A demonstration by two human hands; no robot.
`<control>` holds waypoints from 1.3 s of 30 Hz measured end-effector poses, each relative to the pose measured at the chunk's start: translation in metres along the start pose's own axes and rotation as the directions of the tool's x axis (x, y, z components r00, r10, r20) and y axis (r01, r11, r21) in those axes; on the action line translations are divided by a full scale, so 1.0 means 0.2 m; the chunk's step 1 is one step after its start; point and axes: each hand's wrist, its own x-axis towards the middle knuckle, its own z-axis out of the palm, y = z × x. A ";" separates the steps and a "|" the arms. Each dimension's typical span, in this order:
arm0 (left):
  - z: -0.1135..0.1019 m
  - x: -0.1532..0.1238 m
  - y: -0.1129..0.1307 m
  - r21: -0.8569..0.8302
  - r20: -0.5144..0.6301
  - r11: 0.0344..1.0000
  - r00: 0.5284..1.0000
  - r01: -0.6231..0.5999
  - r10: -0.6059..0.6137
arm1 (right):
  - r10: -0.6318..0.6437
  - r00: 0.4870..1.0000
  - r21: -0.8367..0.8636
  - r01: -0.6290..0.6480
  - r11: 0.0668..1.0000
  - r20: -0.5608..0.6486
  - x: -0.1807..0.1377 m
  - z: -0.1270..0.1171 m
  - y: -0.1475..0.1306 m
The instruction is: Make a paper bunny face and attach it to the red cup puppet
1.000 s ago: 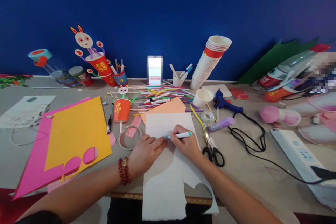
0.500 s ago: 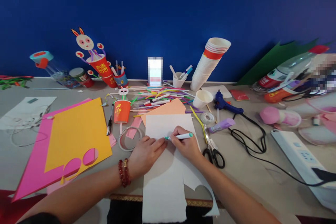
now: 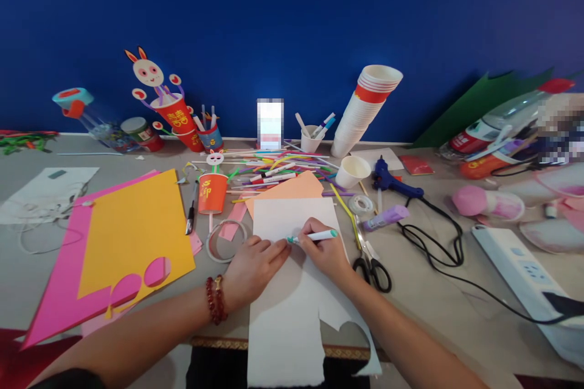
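Observation:
My right hand is closed around a white marker with a green end. The marker's tip meets a small green patch on the white paper. Right beside that patch, my left hand lies on the paper with fingers stretched out and fingertips pressed down. What may lie under those fingertips is hidden. The paper has a torn lower edge and hangs over the table's front; a second white sheet with a rounded cut-out lies to its right.
Black-handled scissors, a tape roll, a purple glue stick and a blue glue gun lie to the right. Yellow card covers the left. A large tape ring and a red paper cup stand near my left hand.
The marker in my right hand has shifted very slightly, its rear end a little higher and to the right. My left hand stays in place.

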 end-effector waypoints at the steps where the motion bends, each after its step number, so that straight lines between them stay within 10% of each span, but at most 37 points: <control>1: 0.00 0.00 0.00 0.000 0.002 1.000 1.000 -0.001 0.001 | -0.001 1.000 0.000 0.001 1.000 0.002 0.00 0.00 0.00; 39: 0.01 0.00 0.00 -0.020 -0.016 1.000 1.000 -0.003 0.003 | 0.022 1.000 0.035 -0.021 0.999 -0.018 0.00 0.00 0.01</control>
